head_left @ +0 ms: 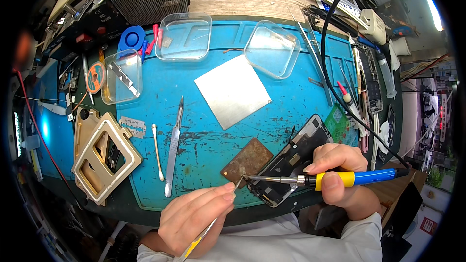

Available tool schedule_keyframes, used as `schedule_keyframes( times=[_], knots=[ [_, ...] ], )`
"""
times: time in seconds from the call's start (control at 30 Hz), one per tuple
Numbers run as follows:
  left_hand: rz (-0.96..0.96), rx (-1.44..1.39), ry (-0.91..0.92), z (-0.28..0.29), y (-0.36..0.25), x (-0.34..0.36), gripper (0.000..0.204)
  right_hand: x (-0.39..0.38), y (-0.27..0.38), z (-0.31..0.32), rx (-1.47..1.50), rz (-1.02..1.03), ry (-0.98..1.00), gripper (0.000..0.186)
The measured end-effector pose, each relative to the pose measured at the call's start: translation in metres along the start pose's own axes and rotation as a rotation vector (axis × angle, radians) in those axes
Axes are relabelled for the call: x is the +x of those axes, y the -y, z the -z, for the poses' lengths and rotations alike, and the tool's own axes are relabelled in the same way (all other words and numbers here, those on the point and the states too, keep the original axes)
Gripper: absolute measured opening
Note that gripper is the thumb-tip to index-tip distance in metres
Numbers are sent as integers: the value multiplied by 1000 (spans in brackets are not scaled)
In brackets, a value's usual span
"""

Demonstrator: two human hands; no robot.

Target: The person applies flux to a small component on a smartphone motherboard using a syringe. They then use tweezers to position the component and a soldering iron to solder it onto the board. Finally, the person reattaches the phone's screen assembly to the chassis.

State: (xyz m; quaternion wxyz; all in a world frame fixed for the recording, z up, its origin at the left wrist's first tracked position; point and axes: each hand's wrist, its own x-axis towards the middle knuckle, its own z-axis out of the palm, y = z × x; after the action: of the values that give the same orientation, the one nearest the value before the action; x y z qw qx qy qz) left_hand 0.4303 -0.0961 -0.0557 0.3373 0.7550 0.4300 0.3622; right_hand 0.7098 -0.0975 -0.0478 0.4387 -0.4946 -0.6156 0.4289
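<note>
My right hand (340,174) grips a blue and yellow soldering iron (374,176), its tip reaching left to the edge of a phone's back-side screen assembly (303,145). My left hand (196,211) is closed on slim metal tweezers (199,240) with yellow on them, their points meeting the iron tip. A small part may be between the tips; I cannot tell. A worn rusty metal plate (246,159) lies just behind the tips, beside the phone assembly.
A silver square plate (232,92), scalpel (174,160), cotton swab (158,150), razor blade (132,127) and beige fixture (104,162) lie on the blue mat (170,82). Several plastic containers (182,36) stand behind. A black cable (332,87) arches down the right side to the iron.
</note>
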Motion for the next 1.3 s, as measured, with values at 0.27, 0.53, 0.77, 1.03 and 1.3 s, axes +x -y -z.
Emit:
schedule_keyframes(
  times=[0.27,0.53,0.77,1.03,1.3],
  knots=[
    [-1,9,11,1,-1,1,21,-2,-2,-2,49,2,-36,23],
    [-17,8,18,1,1,0,20,-3,-2,1,53,-10,-23,22],
    [-13,6,38,2,-1,0,19,-4,-4,1,63,17,-33,20],
    [-28,-39,61,4,1,4,19,-4,-5,3,47,15,-22,17],
    [-51,-14,57,3,2,3,22,-3,-3,2,65,12,-15,14]
  ],
)
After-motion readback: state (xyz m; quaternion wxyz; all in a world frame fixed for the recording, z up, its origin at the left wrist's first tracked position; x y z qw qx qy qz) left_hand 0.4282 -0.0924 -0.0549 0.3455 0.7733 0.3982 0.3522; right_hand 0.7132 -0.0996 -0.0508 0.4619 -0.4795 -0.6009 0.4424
